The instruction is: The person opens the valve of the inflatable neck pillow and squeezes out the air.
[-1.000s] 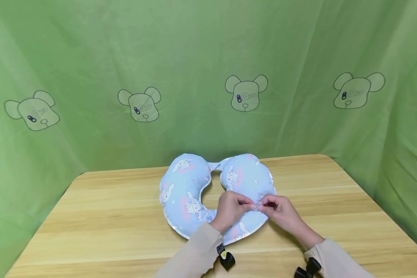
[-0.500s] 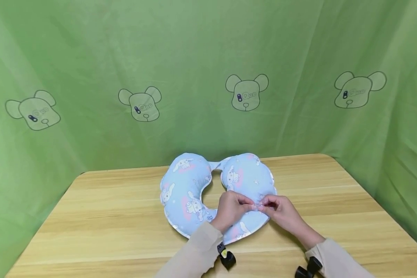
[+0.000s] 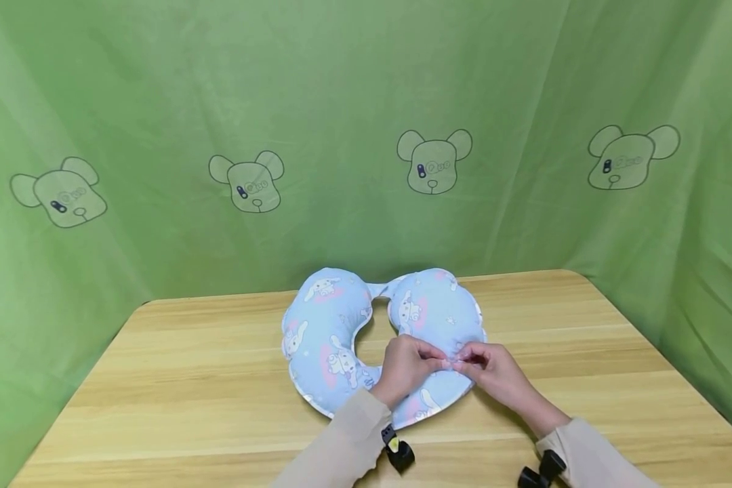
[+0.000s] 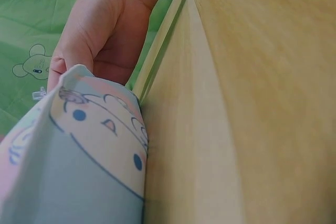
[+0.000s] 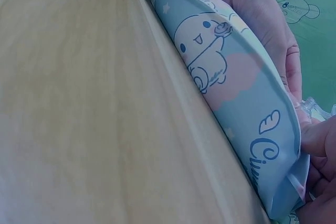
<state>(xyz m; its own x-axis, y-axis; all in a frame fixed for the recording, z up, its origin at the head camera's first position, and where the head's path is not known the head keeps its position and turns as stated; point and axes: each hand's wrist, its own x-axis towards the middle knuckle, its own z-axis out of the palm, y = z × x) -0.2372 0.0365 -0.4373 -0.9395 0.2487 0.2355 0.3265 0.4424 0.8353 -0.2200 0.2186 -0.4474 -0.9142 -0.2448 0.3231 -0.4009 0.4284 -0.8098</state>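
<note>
A light-blue inflatable neck pillow with white cartoon characters and pink patches lies on the wooden table, its opening facing the back. Over its right lobe, the left hand and right hand meet fingertip to fingertip. Between them they pinch a small clear plastic valve, mostly covered by the fingers in the head view. A bit of the clear valve sticks out past the pillow's edge in the left wrist view, and the right wrist view also shows the valve among the fingers. The pillow's surface puckers around their grip.
A narrow strap bridges the pillow's two ends. Wood-grain table extends on both sides. Green cloth printed with bear heads hangs behind and around it. Black camera mounts sit at the wrists.
</note>
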